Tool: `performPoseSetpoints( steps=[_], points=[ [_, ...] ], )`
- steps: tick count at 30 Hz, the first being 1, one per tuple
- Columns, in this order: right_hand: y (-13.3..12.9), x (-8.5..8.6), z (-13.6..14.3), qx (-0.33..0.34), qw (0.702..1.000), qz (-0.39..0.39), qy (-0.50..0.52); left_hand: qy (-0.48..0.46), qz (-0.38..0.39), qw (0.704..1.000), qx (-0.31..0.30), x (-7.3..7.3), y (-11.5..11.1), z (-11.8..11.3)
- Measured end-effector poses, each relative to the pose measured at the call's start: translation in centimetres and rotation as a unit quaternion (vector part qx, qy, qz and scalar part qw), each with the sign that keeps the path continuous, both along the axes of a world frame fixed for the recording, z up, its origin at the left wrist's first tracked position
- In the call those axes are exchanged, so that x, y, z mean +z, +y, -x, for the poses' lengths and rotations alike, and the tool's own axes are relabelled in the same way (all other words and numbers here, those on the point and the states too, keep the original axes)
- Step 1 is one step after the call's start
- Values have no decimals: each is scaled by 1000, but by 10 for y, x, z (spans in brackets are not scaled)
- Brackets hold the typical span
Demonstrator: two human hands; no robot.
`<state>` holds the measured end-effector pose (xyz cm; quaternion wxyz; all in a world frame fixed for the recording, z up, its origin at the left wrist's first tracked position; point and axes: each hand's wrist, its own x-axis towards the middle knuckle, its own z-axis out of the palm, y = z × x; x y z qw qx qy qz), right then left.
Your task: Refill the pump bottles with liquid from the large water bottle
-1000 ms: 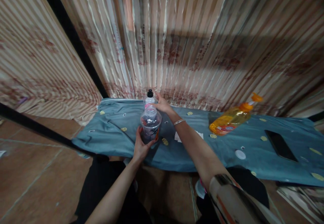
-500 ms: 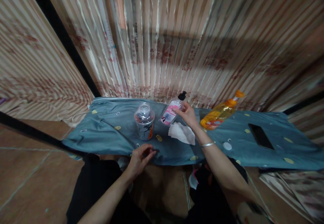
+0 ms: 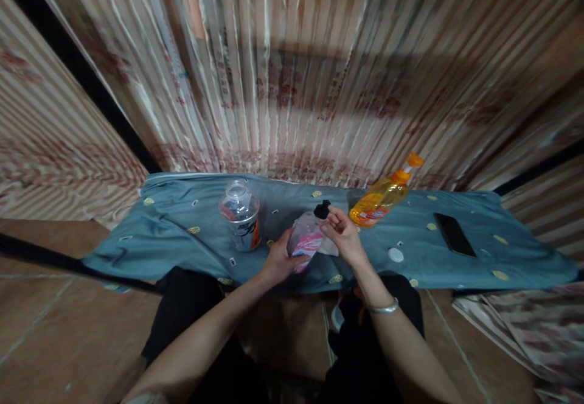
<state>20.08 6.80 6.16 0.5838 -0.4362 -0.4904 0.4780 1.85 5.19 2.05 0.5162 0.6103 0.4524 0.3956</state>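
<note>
A clear pump bottle (image 3: pixel 308 241) with a pink label is tilted over the front half of the cloth-covered surface. My left hand (image 3: pixel 279 259) is wrapped round its body from the left. At its black pump top (image 3: pixel 322 209), my right hand (image 3: pixel 343 235) has its fingers pinched on the cap's right side. Partly hidden behind the bottle and my right hand lies a white tissue (image 3: pixel 329 247). To the left stands a clear plastic cup (image 3: pixel 244 229) with a domed lid and black and orange print.
A bottle of orange-yellow liquid (image 3: pixel 378 203) with an orange pump leans at the right rear. Further right lie a white round disc (image 3: pixel 395 254) and a black phone (image 3: pixel 454 234). Blue patterned cloth (image 3: pixel 173 233) covers the surface; a pleated curtain (image 3: pixel 283 87) hangs behind.
The pump bottle has come nearer to me. My left hand, formerly apart from it, has taken hold of its body. My right hand has shifted from the bottle's body to the pump top.
</note>
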Motion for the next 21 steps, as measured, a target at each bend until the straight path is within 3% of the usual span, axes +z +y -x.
performPoseSetpoints(
  steps=[6,15,21],
  points=[
    [-12,11,-1,-32,999,18,17,-34,52,998,-29,3,-22,3],
    [-18,3,-14,104,985,110,82,-124,176,969,-117,1,-40,-4],
    [-9,-14,-25,26,995,93,41,-127,194,965,-121,1,-40,-4]
  ],
)
